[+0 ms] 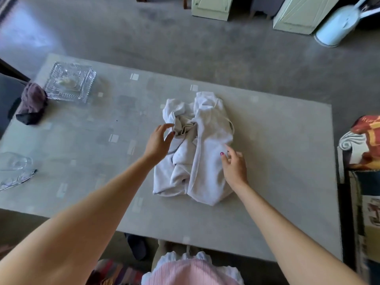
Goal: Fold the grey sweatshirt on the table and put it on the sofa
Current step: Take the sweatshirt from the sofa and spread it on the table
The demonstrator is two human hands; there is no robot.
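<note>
The pale grey sweatshirt (202, 149) lies bunched in a rough, long bundle at the middle of the glass table (283, 161). My left hand (159, 140) hovers at its left edge near a crumpled fold, fingers spread and loosely bent, holding nothing. At the bundle's right edge my right hand (234, 167) has its fingers relaxed, fingertips at or just above the cloth. The sofa does not show clearly.
A cut-glass dish (71, 82) stands at the far left of the table, with a dark purple cloth (31, 103) beside it. Another clear glass piece (14, 169) lies at the left edge. A patterned armrest with colourful fabric (364, 145) stands at the right.
</note>
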